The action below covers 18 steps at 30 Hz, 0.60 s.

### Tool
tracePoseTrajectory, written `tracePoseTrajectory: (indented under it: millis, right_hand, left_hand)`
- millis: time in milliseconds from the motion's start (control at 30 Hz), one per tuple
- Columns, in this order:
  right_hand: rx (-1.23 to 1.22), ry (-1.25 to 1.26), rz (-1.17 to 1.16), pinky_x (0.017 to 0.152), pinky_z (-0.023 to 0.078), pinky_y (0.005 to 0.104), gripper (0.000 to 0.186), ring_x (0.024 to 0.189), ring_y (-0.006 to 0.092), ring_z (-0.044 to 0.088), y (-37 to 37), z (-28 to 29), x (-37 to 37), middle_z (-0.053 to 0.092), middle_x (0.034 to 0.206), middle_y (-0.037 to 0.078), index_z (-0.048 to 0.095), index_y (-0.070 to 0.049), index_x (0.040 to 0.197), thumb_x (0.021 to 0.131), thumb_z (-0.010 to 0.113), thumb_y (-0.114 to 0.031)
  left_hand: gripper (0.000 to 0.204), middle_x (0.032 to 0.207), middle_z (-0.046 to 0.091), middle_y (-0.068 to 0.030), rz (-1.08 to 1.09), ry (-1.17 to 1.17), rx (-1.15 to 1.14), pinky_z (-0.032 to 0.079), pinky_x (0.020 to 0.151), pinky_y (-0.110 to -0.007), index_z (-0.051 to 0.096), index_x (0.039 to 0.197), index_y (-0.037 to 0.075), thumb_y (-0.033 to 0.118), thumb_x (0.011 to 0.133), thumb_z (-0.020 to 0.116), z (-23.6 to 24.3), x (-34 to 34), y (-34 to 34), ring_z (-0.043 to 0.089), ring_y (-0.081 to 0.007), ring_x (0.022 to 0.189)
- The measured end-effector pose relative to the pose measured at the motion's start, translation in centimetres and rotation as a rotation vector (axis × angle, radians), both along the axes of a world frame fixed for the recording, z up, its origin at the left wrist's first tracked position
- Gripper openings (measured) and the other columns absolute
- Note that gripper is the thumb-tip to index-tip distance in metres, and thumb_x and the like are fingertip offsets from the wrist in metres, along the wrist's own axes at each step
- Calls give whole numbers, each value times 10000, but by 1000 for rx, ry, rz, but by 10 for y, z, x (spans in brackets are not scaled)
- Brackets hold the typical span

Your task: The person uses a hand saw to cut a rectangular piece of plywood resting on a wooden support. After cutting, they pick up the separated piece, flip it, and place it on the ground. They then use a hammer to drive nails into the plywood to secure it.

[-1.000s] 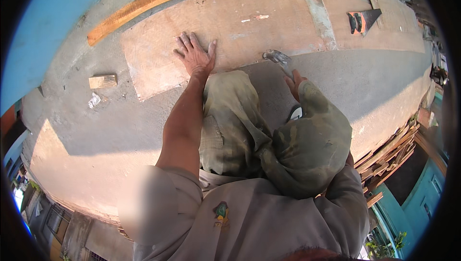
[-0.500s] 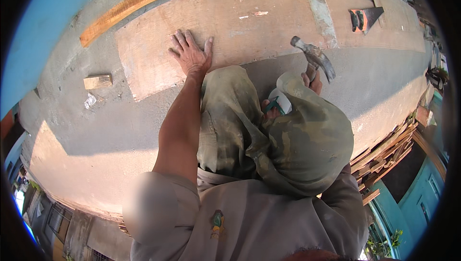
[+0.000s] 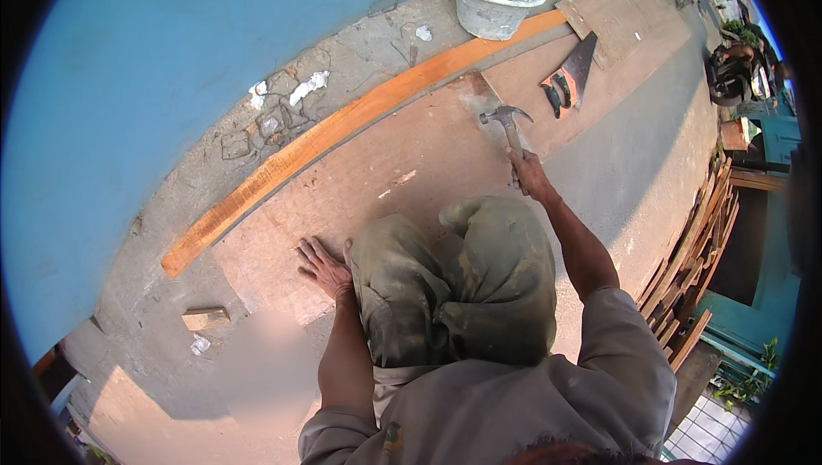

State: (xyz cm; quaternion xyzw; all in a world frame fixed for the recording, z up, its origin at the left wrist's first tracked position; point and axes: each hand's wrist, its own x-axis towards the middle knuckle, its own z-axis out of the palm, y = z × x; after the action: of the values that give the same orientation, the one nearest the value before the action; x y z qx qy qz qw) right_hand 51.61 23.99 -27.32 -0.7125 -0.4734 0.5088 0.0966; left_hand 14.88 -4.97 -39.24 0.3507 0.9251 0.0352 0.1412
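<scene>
My left hand (image 3: 325, 269) lies flat with spread fingers on a thin plywood sheet (image 3: 342, 199), just left of my knees. My right hand (image 3: 528, 172) is wrapped round the handle of a claw hammer (image 3: 509, 124), reaching out ahead and to the right of my knees. The hammer's metal head points away from me, over the pale smeared end of the plywood. Beyond it, a handsaw (image 3: 572, 80) with a black and orange handle lies on another board. A long orange-brown timber plank (image 3: 368, 131) runs along the far edge of the plywood.
A white bucket (image 3: 494, 2) with some dark things inside stands behind the plank. A small wood block (image 3: 205, 319) lies on the concrete at left. Wire and white scraps (image 3: 309, 86) lie near the blue wall (image 3: 154, 80). Timber strips (image 3: 698, 247) are stacked at right.
My right hand has come out from beside my knee, carrying the hammer forward. My left hand stays flat on the plywood. The view has turned, bringing the bucket and more blue wall into sight.
</scene>
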Motion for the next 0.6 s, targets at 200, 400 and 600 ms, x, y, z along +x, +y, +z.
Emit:
tracePoseTrajectory:
  millis: [200, 400, 600]
  right_hand:
    - [90, -631, 302, 867, 492, 508, 727, 984, 459, 638, 49, -63, 8, 661, 999, 296, 566, 72, 1073, 800, 654, -595]
    - [-113, -603, 264, 837, 502, 495, 638, 963, 393, 662, 56, -51, 4, 674, 987, 245, 548, 6, 1095, 816, 675, -554]
    - [-216, -559, 398, 796, 512, 487, 624, 921, 369, 674, 77, -62, 19, 691, 944, 190, 609, -13, 1007, 768, 713, -580]
  left_hand:
    - [950, 1631, 61, -99, 9, -36, -185, 63, 1166, -603, 149, 1547, 127, 627, 830, 520, 7, -1, 6, 0, -306, 1504]
    - [944, 1627, 36, -134, 8, -47, -282, 69, 1166, -601, 105, 1549, 120, 612, 848, 502, 4, 3, 4, 0, -330, 1501]
    - [992, 1621, -11, -163, 49, -231, -409, 66, 1138, -651, 71, 1544, 126, 574, 825, 587, 30, -7, 17, -44, -345, 1497]
